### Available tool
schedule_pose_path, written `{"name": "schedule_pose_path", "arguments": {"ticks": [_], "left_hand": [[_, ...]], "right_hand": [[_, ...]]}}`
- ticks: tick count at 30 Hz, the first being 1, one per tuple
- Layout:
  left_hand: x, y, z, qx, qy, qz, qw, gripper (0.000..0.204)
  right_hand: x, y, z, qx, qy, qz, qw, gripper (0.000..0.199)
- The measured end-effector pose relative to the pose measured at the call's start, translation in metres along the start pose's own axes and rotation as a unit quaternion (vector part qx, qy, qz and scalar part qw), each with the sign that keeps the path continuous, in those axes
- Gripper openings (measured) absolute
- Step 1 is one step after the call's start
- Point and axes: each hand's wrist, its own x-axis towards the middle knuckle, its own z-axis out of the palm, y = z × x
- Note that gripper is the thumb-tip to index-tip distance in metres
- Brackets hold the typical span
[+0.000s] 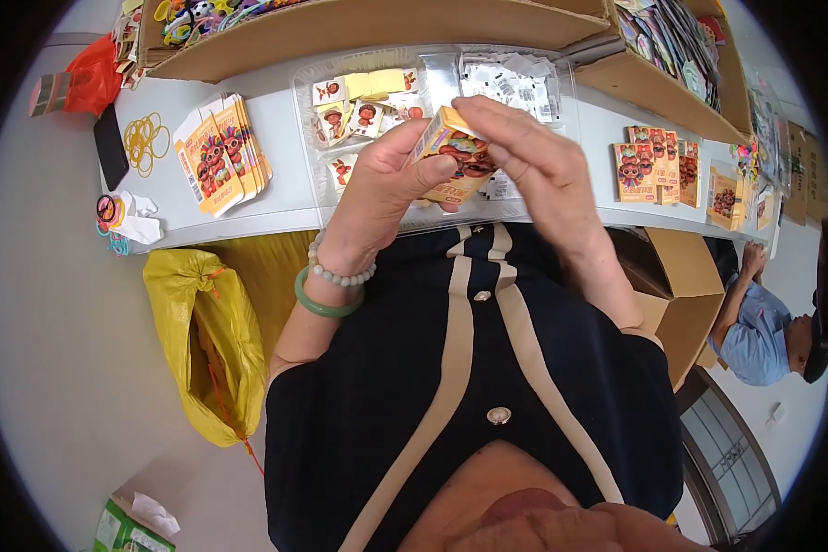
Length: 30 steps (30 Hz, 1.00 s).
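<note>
Above the table's front edge I hold a small orange-yellow carton (460, 164) printed with cartoon figures. My left hand (382, 189) is closed around its left side, with the thumb across its front. My right hand (545, 179) grips it from the right, its fingers bent over the upper end and partly hiding it. Behind the carton lies a clear plastic tray (305, 106). Its left part holds small picture cards (368, 115) and yellow slips; white printed packets (515, 81) lie in its right part, partly covered by my right hand.
Flattened cartons (225, 156) lie fanned at left, near rubber bands (147, 145) and a black phone (110, 152). More cartons (653, 166) stand at right. Open cardboard boxes (386, 35) line the back. A yellow sack (193, 340) sits below left; another person (764, 331) is at far right.
</note>
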Motion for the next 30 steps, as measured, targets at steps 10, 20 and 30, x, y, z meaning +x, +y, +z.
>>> {"name": "schedule_pose_path", "arguments": {"ticks": [10,20,30], "left_hand": [[-0.006,-0.002,0.002,-0.058,-0.002,0.002,0.998,0.039],[-0.012,-0.005,0.005,-0.020,-0.024,-0.001,1.000,0.039],[-0.013,-0.008,0.011,-0.002,-0.021,-0.029,0.999,0.034]], "right_hand": [[-0.008,0.001,-0.010,0.189,0.059,0.107,0.974,0.023],[-0.019,-0.007,-0.020,0.206,0.029,0.127,0.970,0.022],[-0.030,-0.006,-0.013,0.182,0.101,0.165,0.964,0.020]]}}
